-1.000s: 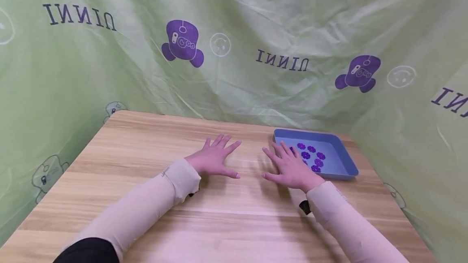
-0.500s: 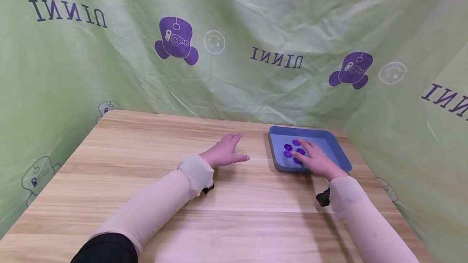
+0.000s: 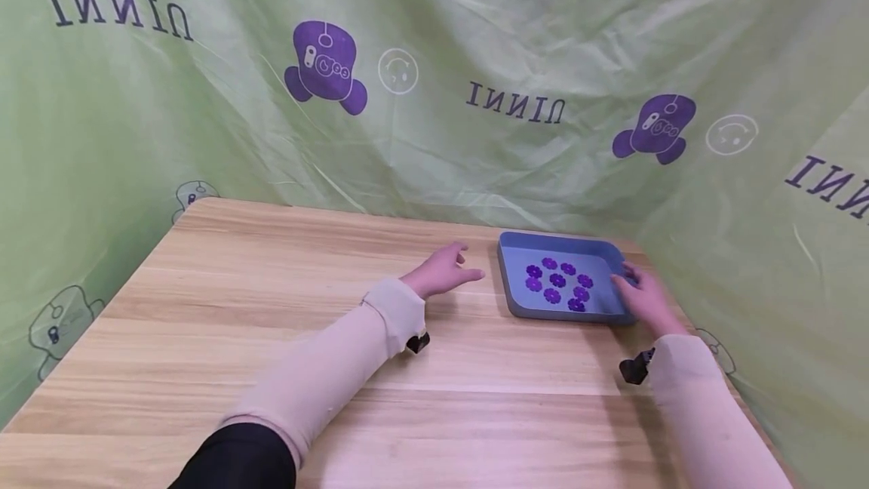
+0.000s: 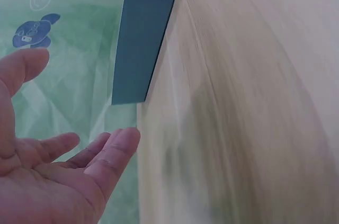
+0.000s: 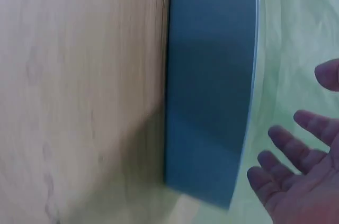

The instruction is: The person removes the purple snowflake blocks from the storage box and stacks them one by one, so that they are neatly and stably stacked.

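A shallow blue tray lies at the far right of the wooden table, with several purple flower-shaped pieces scattered flat on its bottom. My right hand is at the tray's right end, thumb over the rim side and fingers spread around the far side. In the right wrist view its fingers are apart and loosely bent beside the tray's wall. To the left of the tray, my left hand hovers over the table with thumb and fingers parted, holding nothing. The left wrist view shows its palm facing the tray's end.
The wooden table reaches back to a green printed curtain, which hangs close behind the tray and along both sides. Dark wrist cameras sit under both light sleeves.
My right hand has moved right, across the tray to its right end, uncovering the purple pieces. My left hand has shifted right toward the tray's left side. The tray stays on the table.
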A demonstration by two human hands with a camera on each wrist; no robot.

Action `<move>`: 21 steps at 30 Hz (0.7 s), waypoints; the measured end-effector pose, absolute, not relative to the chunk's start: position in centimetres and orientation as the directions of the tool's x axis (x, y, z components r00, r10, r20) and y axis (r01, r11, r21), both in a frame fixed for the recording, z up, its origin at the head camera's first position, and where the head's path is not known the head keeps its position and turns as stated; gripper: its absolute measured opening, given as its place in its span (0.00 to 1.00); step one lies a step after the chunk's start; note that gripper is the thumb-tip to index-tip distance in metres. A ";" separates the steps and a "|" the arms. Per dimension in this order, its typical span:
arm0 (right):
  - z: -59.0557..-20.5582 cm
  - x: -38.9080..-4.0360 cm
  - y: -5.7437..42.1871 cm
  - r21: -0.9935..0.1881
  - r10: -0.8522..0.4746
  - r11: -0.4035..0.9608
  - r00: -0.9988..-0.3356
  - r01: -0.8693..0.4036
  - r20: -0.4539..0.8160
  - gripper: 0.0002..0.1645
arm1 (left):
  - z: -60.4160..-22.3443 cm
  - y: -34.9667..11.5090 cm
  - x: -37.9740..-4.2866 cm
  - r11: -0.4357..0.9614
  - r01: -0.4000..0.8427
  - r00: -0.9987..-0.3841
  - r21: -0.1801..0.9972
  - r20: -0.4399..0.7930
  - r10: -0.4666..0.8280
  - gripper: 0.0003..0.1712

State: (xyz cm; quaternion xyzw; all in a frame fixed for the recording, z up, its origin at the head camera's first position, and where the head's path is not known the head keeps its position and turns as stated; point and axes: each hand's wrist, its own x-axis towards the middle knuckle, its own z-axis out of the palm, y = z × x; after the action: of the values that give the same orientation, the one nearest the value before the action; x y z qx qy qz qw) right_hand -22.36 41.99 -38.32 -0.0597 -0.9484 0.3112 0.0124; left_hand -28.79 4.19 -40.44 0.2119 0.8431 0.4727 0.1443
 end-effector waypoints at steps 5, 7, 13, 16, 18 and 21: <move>-38.4 -21.3 44.1 -0.595 0.214 0.772 -0.973 0.224 -0.088 0.42 | -40.9 6.5 -28.3 0.417 0.139 -0.882 0.898 -0.079 0.465 0.36; -38.5 -20.9 44.7 -0.605 0.242 0.752 -0.964 0.261 -0.115 0.42 | -41.1 7.5 -28.0 0.401 0.113 -0.880 0.909 -0.096 0.466 0.35; -39.4 -20.4 45.7 -0.662 0.287 0.686 -0.948 0.302 -0.135 0.41 | -41.8 9.9 -27.0 0.378 0.071 -0.876 0.923 -0.123 0.466 0.39; -39.9 -20.5 45.9 -0.713 0.326 0.613 -0.931 0.341 -0.165 0.41 | -42.2 10.7 -26.5 0.340 0.030 -0.873 0.940 -0.141 0.467 0.42; -40.2 -20.6 46.1 -0.755 0.357 0.542 -0.914 0.369 -0.191 0.41 | -42.5 11.2 -26.4 0.340 0.021 -0.877 0.940 -0.146 0.458 0.42; -40.5 -20.8 46.5 -0.790 0.372 0.480 -0.904 0.382 -0.211 0.39 | -42.6 11.9 -26.6 0.347 0.041 -0.888 0.937 -0.125 0.442 0.40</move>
State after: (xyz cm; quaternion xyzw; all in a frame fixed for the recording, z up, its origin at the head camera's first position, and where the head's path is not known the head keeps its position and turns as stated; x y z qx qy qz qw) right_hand -20.75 46.46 -40.52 -0.2192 -0.8601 0.4605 -0.0052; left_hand -26.60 11.89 -42.62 0.1509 0.8001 0.5513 0.1820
